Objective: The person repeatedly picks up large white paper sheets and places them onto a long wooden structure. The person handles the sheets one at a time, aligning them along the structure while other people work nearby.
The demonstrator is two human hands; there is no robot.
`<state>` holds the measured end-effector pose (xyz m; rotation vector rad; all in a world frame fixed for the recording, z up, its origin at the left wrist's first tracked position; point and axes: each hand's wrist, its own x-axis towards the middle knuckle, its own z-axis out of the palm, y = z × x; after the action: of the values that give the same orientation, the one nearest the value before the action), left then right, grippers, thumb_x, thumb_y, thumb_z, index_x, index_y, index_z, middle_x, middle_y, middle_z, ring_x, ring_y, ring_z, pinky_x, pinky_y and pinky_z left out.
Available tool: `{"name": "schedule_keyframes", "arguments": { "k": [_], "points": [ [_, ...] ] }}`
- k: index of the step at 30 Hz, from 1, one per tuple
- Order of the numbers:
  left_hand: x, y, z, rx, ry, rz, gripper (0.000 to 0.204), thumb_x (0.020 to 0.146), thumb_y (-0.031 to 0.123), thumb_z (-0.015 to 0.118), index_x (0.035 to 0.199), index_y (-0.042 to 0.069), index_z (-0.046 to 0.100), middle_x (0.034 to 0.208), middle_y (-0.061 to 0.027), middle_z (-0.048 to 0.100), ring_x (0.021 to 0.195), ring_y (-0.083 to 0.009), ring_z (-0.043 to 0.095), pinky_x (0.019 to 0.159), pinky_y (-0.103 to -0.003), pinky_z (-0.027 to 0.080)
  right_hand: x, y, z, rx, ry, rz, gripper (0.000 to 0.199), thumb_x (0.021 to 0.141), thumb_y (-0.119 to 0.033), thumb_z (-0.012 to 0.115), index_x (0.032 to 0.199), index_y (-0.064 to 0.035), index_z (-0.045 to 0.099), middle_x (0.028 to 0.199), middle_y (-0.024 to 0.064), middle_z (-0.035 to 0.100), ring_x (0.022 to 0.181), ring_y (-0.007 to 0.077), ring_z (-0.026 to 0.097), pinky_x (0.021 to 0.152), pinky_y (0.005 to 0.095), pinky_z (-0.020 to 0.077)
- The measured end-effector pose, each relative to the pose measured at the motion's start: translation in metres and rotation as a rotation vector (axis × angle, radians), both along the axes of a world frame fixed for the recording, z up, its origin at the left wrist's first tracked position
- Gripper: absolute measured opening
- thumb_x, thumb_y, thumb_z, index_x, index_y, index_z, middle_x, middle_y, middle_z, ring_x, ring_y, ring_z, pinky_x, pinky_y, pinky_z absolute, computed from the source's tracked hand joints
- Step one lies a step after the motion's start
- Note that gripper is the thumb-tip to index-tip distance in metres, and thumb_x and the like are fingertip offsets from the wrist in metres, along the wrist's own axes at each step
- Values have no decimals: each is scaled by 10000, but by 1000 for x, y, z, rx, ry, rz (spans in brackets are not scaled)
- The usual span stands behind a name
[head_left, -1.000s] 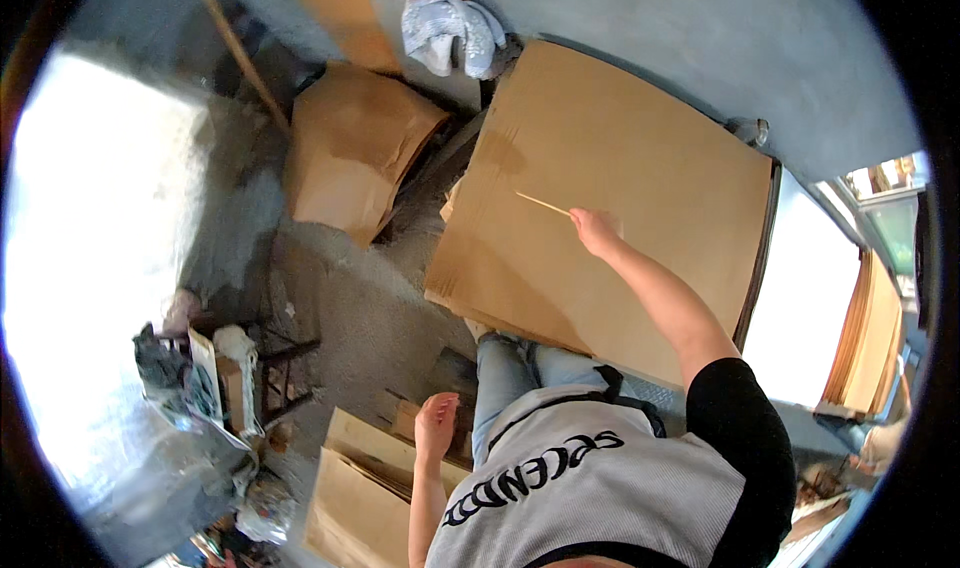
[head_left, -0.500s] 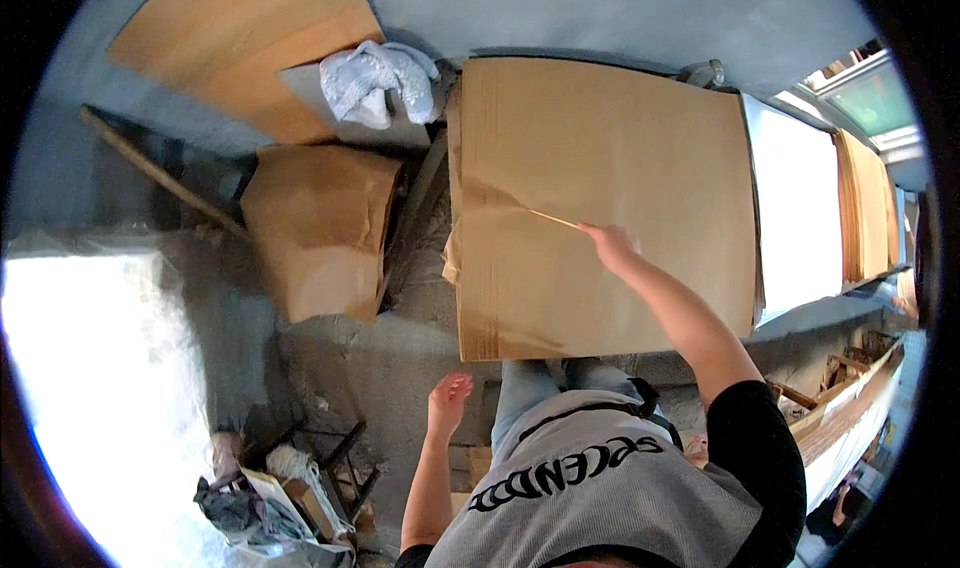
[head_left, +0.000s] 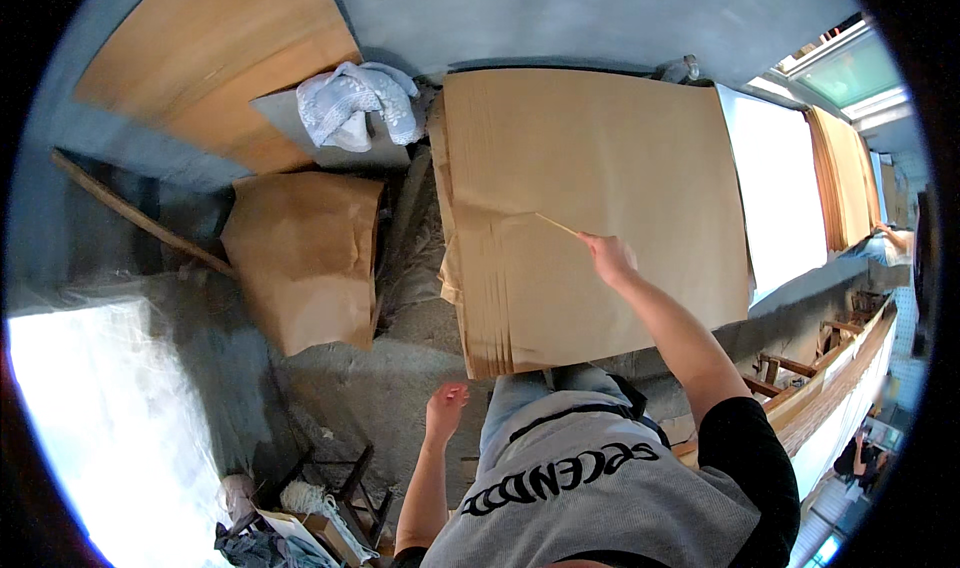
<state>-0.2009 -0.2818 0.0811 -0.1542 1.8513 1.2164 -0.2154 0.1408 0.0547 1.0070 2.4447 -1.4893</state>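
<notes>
A large stack of brown paper sheets (head_left: 620, 168) lies in front of me, its left edge fanned into several narrow steps. Over its middle, my right hand (head_left: 609, 260) pinches a thin, light-coloured stick (head_left: 557, 225). The stick points up and left, its tip over the top sheet; whether it touches the paper I cannot tell. Low on the left, my left hand (head_left: 446, 408) hangs in the air just off the stack's near left corner. Its fingers are loosely bent and apart, with nothing visible in them.
Left of the stack stand a brown paper-covered pile (head_left: 305, 268), a white-blue cloth (head_left: 358, 106) and a wooden pole (head_left: 140, 214). White sheets (head_left: 775, 188) and more brown stacks (head_left: 840, 178) continue rightward. A dark stool (head_left: 350, 488) stands at lower left. Other people show at far right.
The steps along the stack's left edge have spread wider, most clearly at the near corner. My right hand still holds the stick, now angled slightly more steeply. The whole view has shifted a little.
</notes>
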Motion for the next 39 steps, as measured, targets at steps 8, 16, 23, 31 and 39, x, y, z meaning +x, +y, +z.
{"name": "schedule_keyframes", "arguments": {
  "k": [8, 16, 23, 31, 39],
  "points": [
    [-30, 31, -9, 136, -20, -82, 188, 852, 167, 483, 963, 34, 555, 831, -49, 607, 720, -144, 576, 650, -251, 455, -17, -48, 7, 242, -183, 181, 354, 793, -35, 421, 1088, -161, 573, 577, 91, 503, 501, 171, 495, 455, 328, 383],
    [-58, 68, 4, 441, -561, 589, 220, 859, 243, 472, 989, 65, 468, 857, -90, 571, 739, -181, 557, 681, -311, 481, 4, -58, 56, 403, -149, 277, 323, 776, -91, 462, 1045, -208, 597, 607, 82, 550, 495, 199, 513, 445, 335, 392],
    [-60, 112, -38, 443, -371, 514, 197, 859, 242, 476, 992, 99, 453, 892, -78, 544, 795, -176, 537, 707, -338, 471, 34, -33, 60, 325, -341, 201, 302, 766, -141, 490, 1009, -273, 610, 660, 105, 575, 532, 248, 541, 478, 348, 420],
    [-74, 158, -75, 315, -160, 532, 198, 843, 241, 490, 996, 120, 456, 920, -45, 526, 849, -160, 523, 744, -344, 461, 28, -71, 77, 289, -354, 152, 320, 752, -135, 484, 1026, -255, 598, 738, 114, 600, 638, 288, 584, 541, 411, 460],
    [-76, 168, -62, 228, -207, 357, 253, 834, 289, 517, 1005, 107, 471, 906, -14, 515, 801, -125, 519, 674, -278, 448, 36, -78, 65, 367, -186, 172, 335, 765, -106, 477, 1057, -231, 584, 662, 101, 578, 538, 242, 552, 482, 355, 423]
  ]
}}
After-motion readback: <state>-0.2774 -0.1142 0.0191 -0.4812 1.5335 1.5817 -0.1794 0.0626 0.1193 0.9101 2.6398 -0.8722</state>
